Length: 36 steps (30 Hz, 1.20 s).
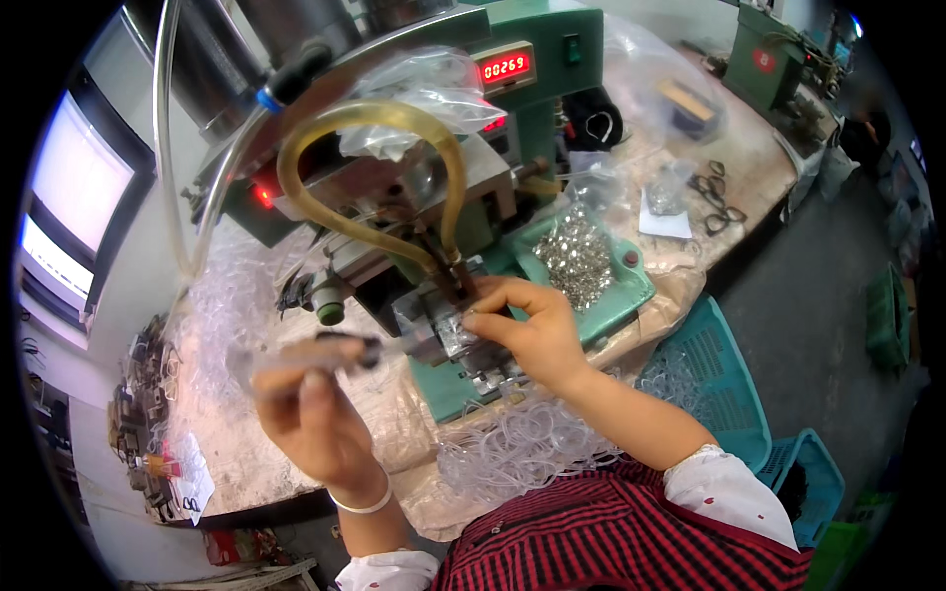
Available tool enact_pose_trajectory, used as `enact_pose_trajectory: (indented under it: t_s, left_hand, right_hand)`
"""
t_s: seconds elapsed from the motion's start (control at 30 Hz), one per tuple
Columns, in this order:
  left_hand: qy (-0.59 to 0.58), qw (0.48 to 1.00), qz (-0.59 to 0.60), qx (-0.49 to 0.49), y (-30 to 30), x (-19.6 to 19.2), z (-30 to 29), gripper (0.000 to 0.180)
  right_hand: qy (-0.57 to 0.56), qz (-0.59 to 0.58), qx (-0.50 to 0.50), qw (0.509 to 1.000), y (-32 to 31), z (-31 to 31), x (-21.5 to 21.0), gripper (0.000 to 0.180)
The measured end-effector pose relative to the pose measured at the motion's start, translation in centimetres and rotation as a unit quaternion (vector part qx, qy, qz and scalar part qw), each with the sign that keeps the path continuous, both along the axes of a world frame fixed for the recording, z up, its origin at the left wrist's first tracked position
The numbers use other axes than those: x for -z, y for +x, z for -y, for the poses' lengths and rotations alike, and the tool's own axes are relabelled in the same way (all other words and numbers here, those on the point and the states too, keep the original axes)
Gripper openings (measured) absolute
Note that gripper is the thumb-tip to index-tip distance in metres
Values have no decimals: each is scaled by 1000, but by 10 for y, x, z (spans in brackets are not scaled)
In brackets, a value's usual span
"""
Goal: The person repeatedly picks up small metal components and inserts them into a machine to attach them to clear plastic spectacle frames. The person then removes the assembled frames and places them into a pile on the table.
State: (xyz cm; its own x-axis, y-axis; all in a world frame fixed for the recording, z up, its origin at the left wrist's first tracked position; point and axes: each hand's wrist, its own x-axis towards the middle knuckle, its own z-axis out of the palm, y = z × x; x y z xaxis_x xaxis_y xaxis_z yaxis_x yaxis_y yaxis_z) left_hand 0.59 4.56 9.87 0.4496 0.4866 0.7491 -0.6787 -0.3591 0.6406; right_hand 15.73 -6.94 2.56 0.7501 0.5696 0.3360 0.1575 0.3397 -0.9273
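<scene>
A green bench machine [547, 84] stands before me, a loop of yellowish tube [453, 177] hanging at its front. My right hand [537, 330] pinches with thumb and index finger at the metal fixture [443, 330] under the machine's head. What its fingertips hold is too small to make out. My left hand [315, 409] is raised left of the fixture, its fingers smeared by motion. Beside those fingers are a dark knob-like piece [370, 352] and a blurred clear streak; whether the hand grips either is unclear. Small shiny metal parts [576, 256] fill a green tray [631, 286] beyond my right hand.
Clear plastic loops [522, 433] pile at the table's near edge. More clear plastic strips [232, 305] lie at the left. Teal baskets [734, 384] stand at the right. A clear bag [424, 89] rests on the machine; black loops [719, 202] lie far right.
</scene>
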Motion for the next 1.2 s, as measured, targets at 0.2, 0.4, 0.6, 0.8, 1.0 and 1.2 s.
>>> enact_pose_trajectory:
  t_s: [0.2,0.4,0.6,0.8,1.0,1.2]
  left_hand:
    - [162,967,-77,-183,3,-6,-7,14]
    - [11,991,-45,-124,8,-8,-13,14]
    - [356,924,-110,-85,0,35,13,12]
    - [460,871,-136,-109,18,59,21,24]
    - [424,890,-135,-97,20,67,22,30]
    - [328,882,-191,-281,-39,102,40,36]
  right_hand:
    - [-58,-89,-58,993,7,2,-13,14]
    - [-91,-90,-81,988,15,-1,-19,17]
    - [-125,196,-93,968,32,34,-24,35]
    - [-188,114,252,942,100,93,60,31]
    - [-362,330,276,827,71,79,72,28]
    - [-351,350,298,816,86,47,68,12]
